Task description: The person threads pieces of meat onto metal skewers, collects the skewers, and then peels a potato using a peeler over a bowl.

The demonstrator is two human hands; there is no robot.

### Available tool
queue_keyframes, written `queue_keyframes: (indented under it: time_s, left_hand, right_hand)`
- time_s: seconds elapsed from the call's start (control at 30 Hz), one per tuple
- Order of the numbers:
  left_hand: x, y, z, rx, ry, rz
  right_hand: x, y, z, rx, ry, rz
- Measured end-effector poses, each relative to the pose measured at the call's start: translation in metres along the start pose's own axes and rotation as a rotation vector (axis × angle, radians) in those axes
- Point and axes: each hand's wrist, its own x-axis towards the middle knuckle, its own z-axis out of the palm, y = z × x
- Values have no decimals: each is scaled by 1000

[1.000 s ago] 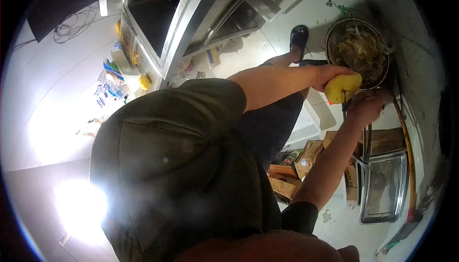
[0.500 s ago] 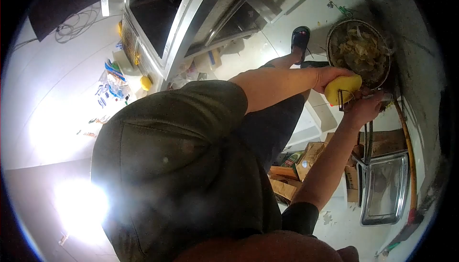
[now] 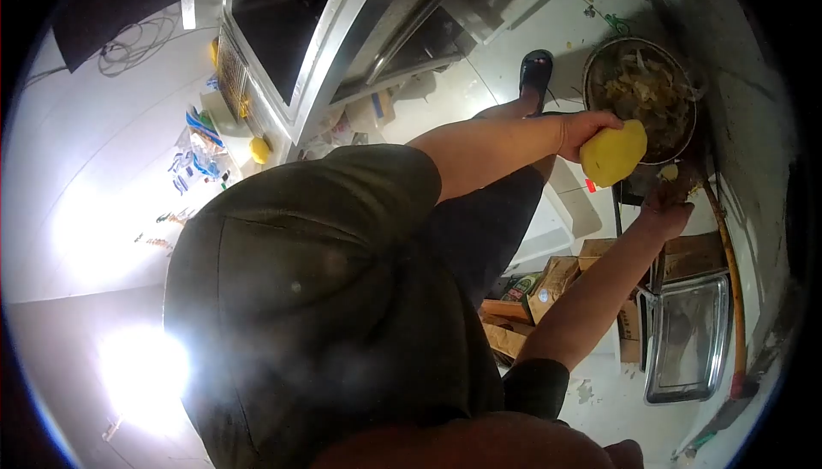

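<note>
My left hand (image 3: 589, 133) is closed around a large peeled yellow potato (image 3: 615, 154), near the bucket's lower left rim. My right hand (image 3: 668, 205) is closed just below the bucket, apart from the potato. It holds a peeler, now mostly hidden by the fingers and dark blur. A small pale yellow piece (image 3: 669, 173) shows at its fingertips. Beyond both hands stands a round bucket (image 3: 586, 83) with a heap of yellowish-brown peelings (image 3: 642, 85) in it.
A wooden pole (image 3: 729, 285) leans along the wall at the right. Below my right hand are a clear rectangular glass-like tray (image 3: 689, 340) and cardboard boxes (image 3: 558, 287). A metal-framed appliance (image 3: 321, 58) stands at the upper left, with a yellow item (image 3: 259, 150) beside it.
My right hand has moved away from the potato, toward the right and slightly down, taking the peeler off its surface. My left hand and the potato have barely moved.
</note>
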Motion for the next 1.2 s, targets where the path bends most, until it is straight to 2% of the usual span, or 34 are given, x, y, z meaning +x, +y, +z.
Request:
queue_keyframes:
  time_s: [0.07, 0.17, 0.23, 0.3, 0.33, 0.37, 0.43, 0.47, 0.53, 0.6, 0.63, 0.67, 0.73, 0.8, 0.87, 0.97, 1.0, 1.03, 1.1, 1.13, 1.17, 1.2]
  left_hand:
    - [0, 3, 1, -23, 32, -8]
    - [2, 2, 7, -19, 64, 8]
    - [-3, 8, 12, 25, 97, -1]
    - [1, 8, 9, 46, 129, 12]
    - [4, 6, 7, 52, 145, 17]
    - [7, 3, 4, 27, 79, -7]
    - [7, 4, 2, -14, -50, -50]
    - [8, 2, 3, 28, -28, -15]
    - [-1, -6, 15, 113, 20, 49]
    - [6, -12, 4, 73, -65, 6]
    - [6, -14, -2, 55, -105, -17]
    - [0, -12, 0, 56, -47, -25]
    - [-11, -6, 10, 50, 54, -33]
    - [-3, -6, -1, 8, 18, -62]
    - [-1, -8, -1, -4, 9, -58]
    - [-4, -11, 10, 52, 25, 3]
    - [-5, -12, 12, 89, 21, 20]
    - [-4, -12, 11, 125, 18, 38]
    - [-6, -9, 3, 65, 21, -47]
    - [-7, -9, 1, 31, 20, -88]
    - [-8, -11, 2, 36, 31, -67]
    - [-12, -12, 4, 44, 43, -49]
  right_hand:
    - [-26, -2, 23, 204, 67, -27]
    - [-46, 3, 47, -107, 367, -48]
    - [-47, 3, 36, -48, 151, -62]
    - [-55, 3, 37, -30, 73, -71]
    - [-92, -2, 69, -44, 102, -71]
    - [-111, -5, 86, -59, 129, -71]
    - [-111, 0, 83, -139, 39, -95]
    - [-109, 4, 81, -261, 34, -180]
    - [-84, 15, 64, -641, 12, -504]
    - [-37, 19, 36, -962, 7, -798]
    - [-11, 20, 20, -1042, 23, -868]
    - [12, 19, 7, -1019, 34, -874]
    - [42, 10, -13, -608, -3, -723]
    - [55, 23, -27, -703, -21, -782]
    - [-43, 6, 45, -335, 114, -267]
    - [-95, 6, 78, -239, 227, -21]
    - [-72, 14, 57, -644, 59, -359]
    - [-48, 21, 37, -996, 13, -766]
    - [18, 24, -8, -1295, -33, -1023]
    - [23, 17, 0, -1382, 41, -1043]
    - [26, 10, 6, -1311, 101, -892]
    - [10, 3, 23, -1073, 143, -644]
